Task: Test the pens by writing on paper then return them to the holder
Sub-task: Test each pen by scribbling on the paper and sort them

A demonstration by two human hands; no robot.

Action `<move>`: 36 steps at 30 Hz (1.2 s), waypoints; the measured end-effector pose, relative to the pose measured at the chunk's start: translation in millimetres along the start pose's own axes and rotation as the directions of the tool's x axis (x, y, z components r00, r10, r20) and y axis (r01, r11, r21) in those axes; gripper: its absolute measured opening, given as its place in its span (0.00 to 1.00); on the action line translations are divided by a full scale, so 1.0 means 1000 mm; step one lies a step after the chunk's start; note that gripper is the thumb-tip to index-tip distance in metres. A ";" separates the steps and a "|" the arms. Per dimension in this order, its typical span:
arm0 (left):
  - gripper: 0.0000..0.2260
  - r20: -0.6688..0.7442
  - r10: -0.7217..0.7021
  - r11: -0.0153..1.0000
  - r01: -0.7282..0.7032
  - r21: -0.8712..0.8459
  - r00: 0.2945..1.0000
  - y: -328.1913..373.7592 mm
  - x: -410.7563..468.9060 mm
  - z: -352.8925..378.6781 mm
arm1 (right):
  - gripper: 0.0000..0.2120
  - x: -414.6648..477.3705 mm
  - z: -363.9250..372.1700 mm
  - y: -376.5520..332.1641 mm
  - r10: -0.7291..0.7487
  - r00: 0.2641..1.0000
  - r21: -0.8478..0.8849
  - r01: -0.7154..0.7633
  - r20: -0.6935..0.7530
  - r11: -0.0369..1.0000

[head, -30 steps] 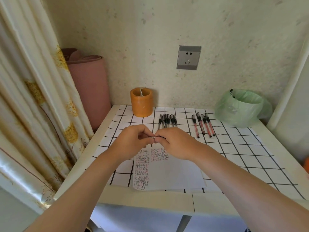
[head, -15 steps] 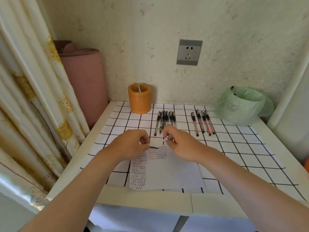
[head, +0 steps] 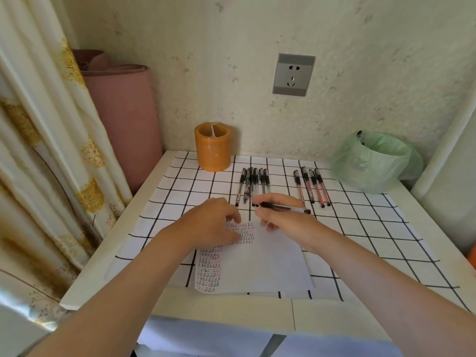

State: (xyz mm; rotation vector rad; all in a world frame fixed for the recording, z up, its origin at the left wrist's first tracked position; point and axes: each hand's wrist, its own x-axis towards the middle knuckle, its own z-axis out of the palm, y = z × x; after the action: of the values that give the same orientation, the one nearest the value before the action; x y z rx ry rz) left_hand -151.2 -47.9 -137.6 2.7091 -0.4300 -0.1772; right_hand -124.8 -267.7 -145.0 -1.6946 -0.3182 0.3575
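My right hand grips a black pen that lies level just above the table, over the top edge of the white paper. The paper has rows of small test marks down its left side. My left hand rests palm down on the paper's upper left with its fingers curled under, so anything in them is hidden. Behind my hands lie several black pens and several red pens in two groups. The orange holder stands at the back, left of the pens.
A bin lined with a green bag sits at the back right. A pink roll and a curtain stand left of the table. The checked cloth covers the table; a wall socket is above.
My hands met at the pen, then drew apart. The right hand now has the pen turned level, and the left hand has dropped onto the paper.
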 end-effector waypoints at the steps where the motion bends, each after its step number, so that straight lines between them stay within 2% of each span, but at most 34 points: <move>1: 0.16 0.004 0.012 1.000 -0.012 0.003 1.000 0.000 0.001 0.001 | 0.06 -0.001 0.000 0.001 0.012 1.000 0.028 -0.013 0.013 1.000; 4: 0.17 -0.002 0.016 0.999 -0.016 0.028 1.000 -0.001 0.002 0.003 | 0.07 -0.002 0.005 0.006 0.051 0.997 0.040 -0.053 0.049 0.998; 7: 0.16 0.015 0.011 1.000 -0.011 0.018 1.000 -0.004 0.004 0.004 | 0.06 -0.005 0.008 0.011 0.060 0.997 -0.054 -0.057 0.057 0.997; 14: 0.16 0.032 0.066 0.998 -0.066 -0.014 0.997 -0.002 0.011 0.008 | 0.07 -0.010 0.010 0.016 -0.049 0.998 -0.286 0.057 0.034 0.957; 18: 0.16 0.059 0.100 0.992 -0.095 -0.085 0.993 0.004 0.012 0.012 | 0.07 -0.011 0.008 0.017 -0.081 0.994 -0.305 0.100 0.075 0.947; 22: 0.20 0.081 0.110 0.992 -0.104 -0.072 0.991 0.008 0.011 0.014 | 0.08 -0.012 0.007 0.017 -0.112 0.991 -0.330 0.132 0.079 0.935; 26: 0.21 0.086 0.106 0.993 -0.100 -0.069 0.991 0.008 0.012 0.014 | 0.08 -0.012 0.007 0.019 -0.119 0.989 -0.355 0.144 0.092 0.924; 31: 0.21 0.086 0.107 0.993 -0.102 -0.062 0.991 0.008 0.013 0.015 | 0.15 -0.012 0.009 0.018 -0.112 0.987 -0.383 0.146 0.111 0.912; 36: 0.22 0.105 0.107 0.993 -0.101 -0.064 0.989 0.008 0.012 0.014 | 0.14 -0.014 0.009 0.019 -0.114 0.990 -0.384 0.138 0.085 0.913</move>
State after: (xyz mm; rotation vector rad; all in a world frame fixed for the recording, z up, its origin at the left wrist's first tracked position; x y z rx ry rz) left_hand -144.5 -64.1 -147.7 2.6201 -0.5873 -0.3043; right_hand -140.6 -268.2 -164.1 -2.0429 -0.5722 0.2606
